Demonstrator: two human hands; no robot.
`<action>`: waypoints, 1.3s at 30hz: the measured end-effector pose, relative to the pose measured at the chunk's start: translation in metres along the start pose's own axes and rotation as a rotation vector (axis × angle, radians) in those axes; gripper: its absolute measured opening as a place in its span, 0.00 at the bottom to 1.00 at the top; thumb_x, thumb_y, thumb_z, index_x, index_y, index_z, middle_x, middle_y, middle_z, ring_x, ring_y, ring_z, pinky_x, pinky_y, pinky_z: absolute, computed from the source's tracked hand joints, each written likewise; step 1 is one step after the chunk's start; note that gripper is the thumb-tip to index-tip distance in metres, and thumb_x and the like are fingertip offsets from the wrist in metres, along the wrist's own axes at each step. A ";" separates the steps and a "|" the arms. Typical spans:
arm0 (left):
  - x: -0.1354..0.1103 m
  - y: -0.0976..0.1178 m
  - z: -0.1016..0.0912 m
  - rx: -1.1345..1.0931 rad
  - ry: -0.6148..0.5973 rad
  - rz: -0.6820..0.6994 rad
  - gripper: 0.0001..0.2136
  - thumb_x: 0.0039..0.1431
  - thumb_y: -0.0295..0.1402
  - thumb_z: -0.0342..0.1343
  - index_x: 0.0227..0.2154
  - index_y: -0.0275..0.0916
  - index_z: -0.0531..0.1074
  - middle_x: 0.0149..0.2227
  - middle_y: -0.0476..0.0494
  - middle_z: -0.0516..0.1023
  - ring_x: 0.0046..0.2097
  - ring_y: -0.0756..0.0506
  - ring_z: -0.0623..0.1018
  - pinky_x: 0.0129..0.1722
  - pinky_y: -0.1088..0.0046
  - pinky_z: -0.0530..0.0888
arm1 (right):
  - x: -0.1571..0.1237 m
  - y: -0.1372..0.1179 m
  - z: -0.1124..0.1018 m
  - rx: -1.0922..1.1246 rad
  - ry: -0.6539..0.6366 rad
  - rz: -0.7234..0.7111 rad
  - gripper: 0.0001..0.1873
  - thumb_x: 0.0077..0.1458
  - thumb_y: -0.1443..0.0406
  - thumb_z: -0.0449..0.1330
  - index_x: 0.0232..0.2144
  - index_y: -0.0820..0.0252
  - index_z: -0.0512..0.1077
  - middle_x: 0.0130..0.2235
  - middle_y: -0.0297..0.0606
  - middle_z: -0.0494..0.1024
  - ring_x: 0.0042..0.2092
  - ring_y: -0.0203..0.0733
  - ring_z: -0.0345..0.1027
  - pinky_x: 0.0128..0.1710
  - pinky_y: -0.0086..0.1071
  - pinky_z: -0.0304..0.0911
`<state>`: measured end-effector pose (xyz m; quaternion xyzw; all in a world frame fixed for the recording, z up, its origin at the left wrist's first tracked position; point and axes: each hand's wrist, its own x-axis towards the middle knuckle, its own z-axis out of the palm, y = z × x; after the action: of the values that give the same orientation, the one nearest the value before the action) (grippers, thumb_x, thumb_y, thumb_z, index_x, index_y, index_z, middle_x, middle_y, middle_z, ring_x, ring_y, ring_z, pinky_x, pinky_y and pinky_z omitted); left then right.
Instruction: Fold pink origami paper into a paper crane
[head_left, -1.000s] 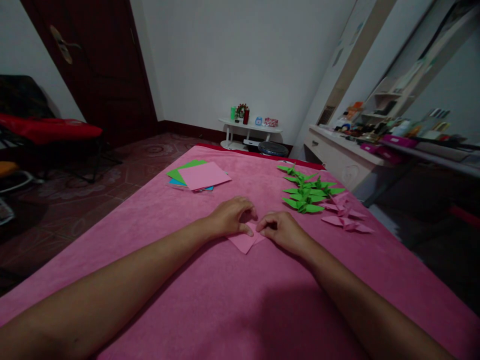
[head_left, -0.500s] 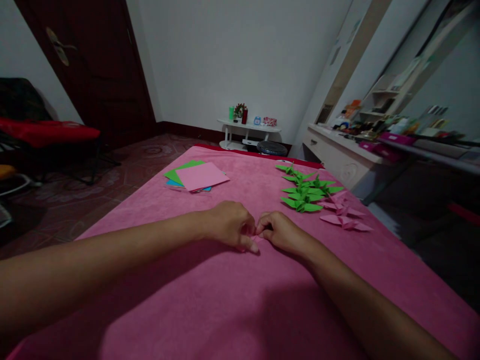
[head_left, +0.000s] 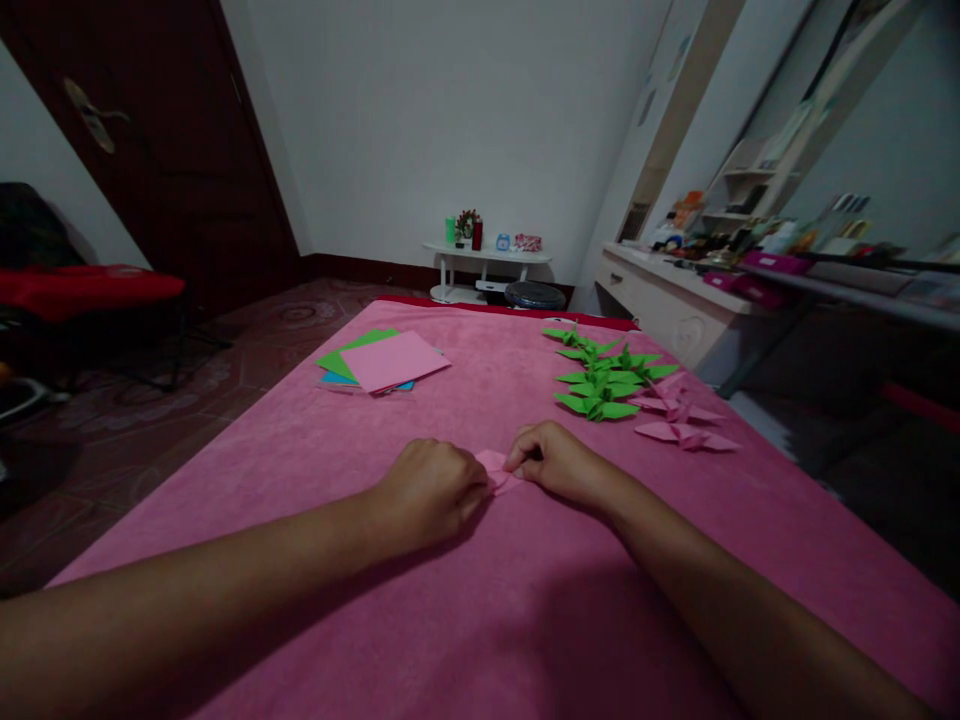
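A small folded pink paper (head_left: 495, 470) lies on the pink cloth (head_left: 525, 620) between my two hands. My left hand (head_left: 431, 490) is curled into a loose fist and presses on the paper's left side. My right hand (head_left: 559, 462) pinches the paper's right edge with closed fingers. Most of the paper is hidden under my fingers. Both forearms reach in from the bottom of the view.
A stack of pink, green and blue paper sheets (head_left: 386, 360) lies at the far left of the cloth. Several green paper cranes (head_left: 604, 375) and pink paper cranes (head_left: 679, 420) sit at the right. A dresser (head_left: 675, 310) stands right, a small white shelf (head_left: 487, 262) behind.
My left hand has slid back toward me and to the left, now fisted over the paper. The paper looks more folded and smaller. My right hand has stayed almost in place.
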<state>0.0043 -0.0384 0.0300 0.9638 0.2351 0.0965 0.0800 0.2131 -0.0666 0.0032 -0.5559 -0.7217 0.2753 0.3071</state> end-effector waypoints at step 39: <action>-0.010 -0.013 0.028 -0.507 0.247 -0.199 0.07 0.50 0.29 0.53 0.21 0.37 0.74 0.28 0.46 0.76 0.30 0.50 0.73 0.30 0.75 0.67 | -0.002 -0.001 0.010 0.090 0.024 0.198 0.04 0.41 0.68 0.62 0.22 0.63 0.77 0.20 0.32 0.70 0.24 0.31 0.56 0.23 0.25 0.51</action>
<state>-0.0034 -0.0348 -0.0008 0.8665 0.3047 0.2603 0.2978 0.2052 -0.0687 -0.0035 -0.6134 -0.6465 0.3299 0.3114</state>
